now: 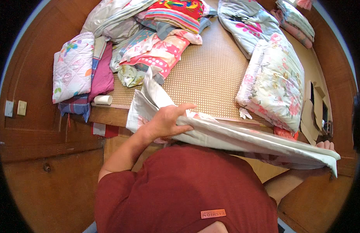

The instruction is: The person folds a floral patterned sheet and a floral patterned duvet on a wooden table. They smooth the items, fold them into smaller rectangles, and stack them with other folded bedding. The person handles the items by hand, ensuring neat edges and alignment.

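A long, folded white sheet (226, 134) with faint pink and dark printed patches stretches across my front, just above the near edge of the bed. My left hand (166, 122) grips its left part, thumb on the near side and index finger extended past the top edge. Beyond that hand a loose end of the cloth stands up in folds. At the far right end, my right hand (326, 146) holds the sheet, its fingertips curled over the upper edge. The rest of that hand is hidden behind the cloth, which droops to a pointed corner there.
A woven mat (211, 62) covers the bed. Piled bedding (156, 50) lies at the far left, beside a folded white quilt (73, 66). Folded floral quilts (277, 85) lie on the right, near an open cardboard box (314, 112). A white roll (103, 100) rests by the left edge.
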Motion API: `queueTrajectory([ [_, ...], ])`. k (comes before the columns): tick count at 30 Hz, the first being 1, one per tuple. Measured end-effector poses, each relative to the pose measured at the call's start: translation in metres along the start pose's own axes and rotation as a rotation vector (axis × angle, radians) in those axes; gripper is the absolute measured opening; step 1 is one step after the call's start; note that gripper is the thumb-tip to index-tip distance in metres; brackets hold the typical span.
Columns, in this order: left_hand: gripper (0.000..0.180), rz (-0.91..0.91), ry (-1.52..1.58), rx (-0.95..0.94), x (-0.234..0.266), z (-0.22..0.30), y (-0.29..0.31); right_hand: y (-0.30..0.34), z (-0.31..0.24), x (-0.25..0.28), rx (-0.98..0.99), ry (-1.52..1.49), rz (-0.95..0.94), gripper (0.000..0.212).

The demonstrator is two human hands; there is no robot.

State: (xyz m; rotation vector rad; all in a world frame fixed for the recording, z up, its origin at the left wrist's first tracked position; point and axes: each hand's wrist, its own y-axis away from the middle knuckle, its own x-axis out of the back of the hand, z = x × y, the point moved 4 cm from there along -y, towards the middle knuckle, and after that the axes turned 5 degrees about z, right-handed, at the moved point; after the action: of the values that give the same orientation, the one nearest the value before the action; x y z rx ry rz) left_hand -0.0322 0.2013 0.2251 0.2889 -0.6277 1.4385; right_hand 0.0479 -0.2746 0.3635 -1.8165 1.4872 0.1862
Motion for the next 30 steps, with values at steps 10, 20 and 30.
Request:
queueTrajectory([
  [10, 0.022, -0.047, -0.499, 0.279, -0.050, -0.186, 0.127, -0.041, -0.015, 0.016, -0.280, -0.299, -0.181, 0.022],
  [20, 0.020, 0.303, -0.496, 0.431, -0.016, -0.236, 0.111, -0.072, -0.022, 0.039, -0.161, -0.216, 0.046, 0.020],
  [30, 0.028, 0.435, -0.580, 0.259, -0.021, -0.201, 0.133, -0.092, 0.013, 0.047, -0.206, -0.140, 0.212, 0.034],
])
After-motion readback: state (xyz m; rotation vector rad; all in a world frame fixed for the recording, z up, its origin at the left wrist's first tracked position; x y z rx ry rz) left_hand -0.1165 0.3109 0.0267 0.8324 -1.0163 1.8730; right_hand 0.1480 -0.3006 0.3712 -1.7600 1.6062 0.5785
